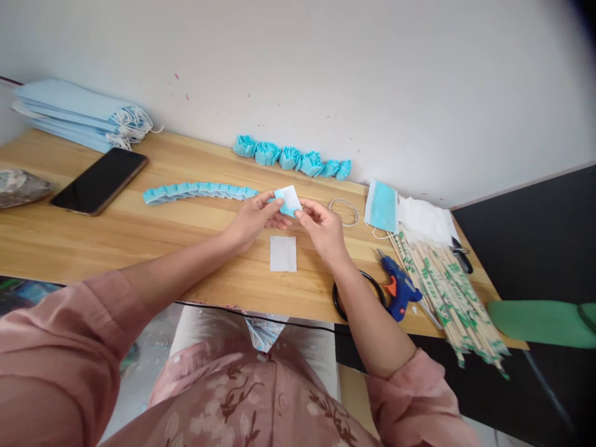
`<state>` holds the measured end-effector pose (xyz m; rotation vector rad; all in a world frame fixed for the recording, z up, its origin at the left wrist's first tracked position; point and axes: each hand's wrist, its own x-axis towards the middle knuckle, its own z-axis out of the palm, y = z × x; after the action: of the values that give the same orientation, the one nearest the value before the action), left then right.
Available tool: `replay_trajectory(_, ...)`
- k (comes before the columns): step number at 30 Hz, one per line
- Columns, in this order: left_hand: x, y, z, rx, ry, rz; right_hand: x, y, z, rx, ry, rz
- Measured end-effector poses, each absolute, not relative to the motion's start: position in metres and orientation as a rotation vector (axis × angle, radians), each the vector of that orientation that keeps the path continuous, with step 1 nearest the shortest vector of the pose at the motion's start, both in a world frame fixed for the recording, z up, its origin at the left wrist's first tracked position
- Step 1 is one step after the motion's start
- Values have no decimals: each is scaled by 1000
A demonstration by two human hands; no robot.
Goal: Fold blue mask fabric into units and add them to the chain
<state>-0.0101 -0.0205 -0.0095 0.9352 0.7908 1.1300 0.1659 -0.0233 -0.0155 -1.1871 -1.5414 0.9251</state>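
Between my two hands is a small blue-and-white piece of mask fabric (pixel 289 200), partly folded over. My left hand (pixel 256 217) pinches its left side between thumb and fingers. The right edge is gripped by the fingertips of my right hand (pixel 323 230). Just below, a white fabric square (pixel 283 254) lies flat on the wooden table (pixel 205 242). To the left of my left hand runs a curved row of folded blue pieces (pixel 200 191), its right end close to my fingers.
Several blue fabric flowers (pixel 289 158) line the wall. Left are stacked face masks (pixel 69 112) and a phone (pixel 100 180). Right are a tape ring (pixel 344 212), a mask (pixel 382 206), a blue glue gun (pixel 398 285) with a black cable, and wrapped chopsticks (pixel 447 292).
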Motion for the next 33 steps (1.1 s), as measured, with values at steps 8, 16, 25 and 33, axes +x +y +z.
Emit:
replay_trajectory(8,-11,-21,-12,1005,823,1141,167,-22,-18,-1181,-1490,982)
replay_trajectory(16,-13,-21,-6,1059,918,1193,163,-27,-9,-1110,-1537,1191)
replay_trajectory(25,-13,-17,-16,1301,923,1238,164,-25,-11,-1200,-1545,1185)
replay_trajectory(33,-13,-21,-8,1213,922,1089,165,-23,-14,-1169,-1517,1109)
